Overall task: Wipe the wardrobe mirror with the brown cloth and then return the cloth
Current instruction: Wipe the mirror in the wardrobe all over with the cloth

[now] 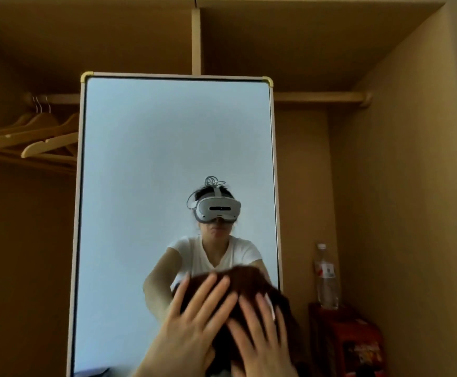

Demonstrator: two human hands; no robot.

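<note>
The tall wardrobe mirror [167,148] stands upright in a pale frame with gold corners, inside the open wardrobe. Low on its right side the brown cloth [245,281] is spread against the glass. My left hand [192,319] lies flat on the cloth with straight, spread fingers. My right hand [260,333] presses the cloth beside it, fingers also straight, slightly blurred. The cloth reaches past the mirror's right edge. The mirror reflects a person in a white shirt wearing a headset.
Wooden hangers [34,137] hang on the rail at the left, behind the mirror's edge. A clear plastic bottle [326,278] stands on a red box [350,341] right of the mirror. The wardrobe side wall [412,213] closes in on the right.
</note>
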